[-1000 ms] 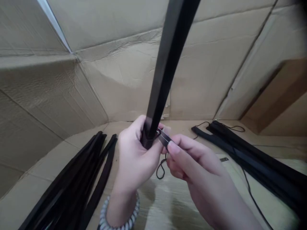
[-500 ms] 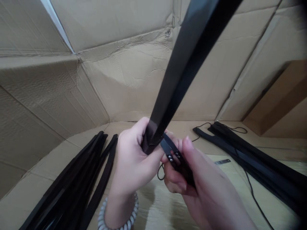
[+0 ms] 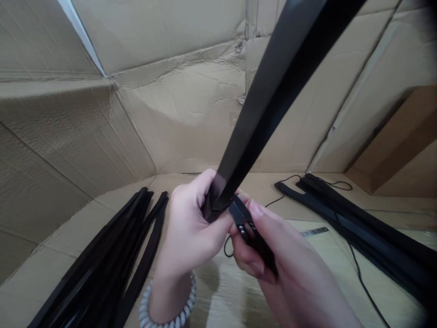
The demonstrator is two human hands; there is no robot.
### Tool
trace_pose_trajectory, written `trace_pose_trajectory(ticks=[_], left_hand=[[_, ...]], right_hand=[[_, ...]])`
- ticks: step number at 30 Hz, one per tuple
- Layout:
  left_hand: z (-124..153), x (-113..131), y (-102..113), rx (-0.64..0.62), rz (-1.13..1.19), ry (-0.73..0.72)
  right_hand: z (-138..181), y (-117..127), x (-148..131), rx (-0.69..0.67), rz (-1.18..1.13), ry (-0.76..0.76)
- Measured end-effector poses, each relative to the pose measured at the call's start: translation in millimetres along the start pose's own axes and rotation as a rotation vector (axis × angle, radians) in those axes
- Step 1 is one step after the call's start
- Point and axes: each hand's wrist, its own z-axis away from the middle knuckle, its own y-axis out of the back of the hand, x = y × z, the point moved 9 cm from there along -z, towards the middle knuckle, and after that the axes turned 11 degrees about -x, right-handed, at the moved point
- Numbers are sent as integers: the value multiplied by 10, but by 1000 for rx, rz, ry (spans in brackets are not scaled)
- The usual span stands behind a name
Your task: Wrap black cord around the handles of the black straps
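Observation:
My left hand [image 3: 191,228] is wrapped round the lower end of a long black bar [image 3: 269,100] that rises up and to the right out of the frame. My right hand [image 3: 283,264] pinches a small black strip with metal studs [image 3: 251,230], its tip pressed against the bar's end between my two thumbs. A thin black cord loop [image 3: 228,246] hangs below the hands. A white coiled band [image 3: 164,314] sits on my left wrist.
A bundle of black bars [image 3: 112,259] lies on the cardboard floor at the left. More black bars with thin cords [image 3: 362,223] lie at the right. A small metal piece [image 3: 314,232] lies on the cardboard. Cardboard walls [image 3: 170,105] stand close all round.
The bar has tilted further to the right. My right hand has turned, so the studded black strip now shows at the bar's end in place of the small metal piece held a second ago.

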Motion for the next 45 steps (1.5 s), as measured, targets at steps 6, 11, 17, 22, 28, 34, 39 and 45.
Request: trace_pose_trajectory(ticks=[6, 11, 17, 22, 28, 34, 39, 45], left_hand=[[-13, -31, -27, -19, 54, 34], [-48, 4, -75, 9, 68, 21], [-76, -40, -107, 52, 134, 52], [-121, -42, -176, 63, 214, 69], [-96, -90, -189, 114, 270, 94], [-86, -126, -210, 110, 298, 104], [-88, -76, -181, 115, 236, 55], [-55, -81, -148, 103, 206, 56]], right_hand=[[26, 17, 109, 27, -91, 15], [47, 34, 94, 75, -95, 86], [37, 27, 62, 73, -143, 159], [51, 81, 18, 113, -123, 230], [84, 163, 18, 213, -54, 258], [127, 197, 59, 255, 14, 227], [113, 171, 46, 241, -6, 224], [88, 83, 17, 156, -68, 191]])
